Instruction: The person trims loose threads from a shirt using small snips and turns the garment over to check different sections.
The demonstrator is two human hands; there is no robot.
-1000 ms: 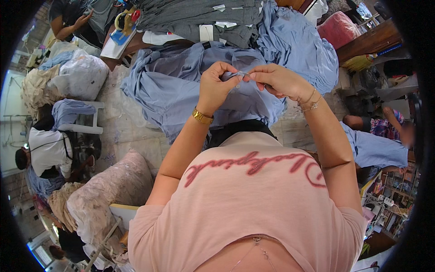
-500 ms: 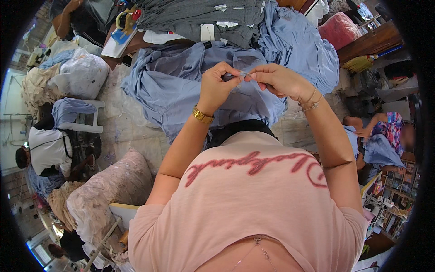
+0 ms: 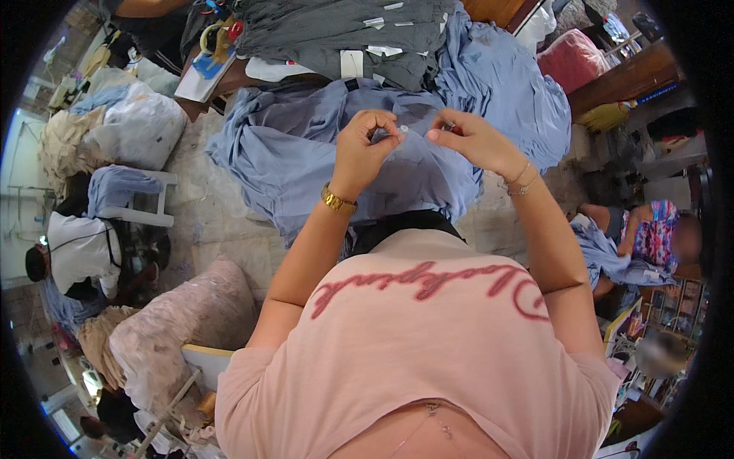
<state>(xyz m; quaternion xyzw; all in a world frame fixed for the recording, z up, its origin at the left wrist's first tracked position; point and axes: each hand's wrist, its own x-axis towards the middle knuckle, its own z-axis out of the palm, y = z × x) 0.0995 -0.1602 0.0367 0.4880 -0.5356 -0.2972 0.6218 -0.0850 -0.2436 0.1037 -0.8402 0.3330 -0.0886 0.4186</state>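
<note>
My left hand (image 3: 364, 148) is closed, its thumb and forefinger pinching a small whitish piece (image 3: 404, 128). The piece is too small for me to tell its kind. A short gap to the right is my right hand (image 3: 475, 141), its fingers curled in toward the thumb. Whether anything thin sits between those fingertips I cannot make out; a spot of red shows among them. Both hands are raised over light blue cloth (image 3: 306, 145), which lies in loose folds below them and in front of me.
Dark grey garments with white tags (image 3: 329, 34) are piled beyond the blue cloth. More blue cloth (image 3: 508, 84) hangs at the right. A tape dispenser (image 3: 210, 57) stands at the far left. Stuffed sacks (image 3: 191, 321) and a white stool (image 3: 145, 214) are on my left; people sit on both sides.
My hands have come apart: fingertips that met at the whitish piece are now separated. The right hand has shifted slightly right, while the piece stays in the left.
</note>
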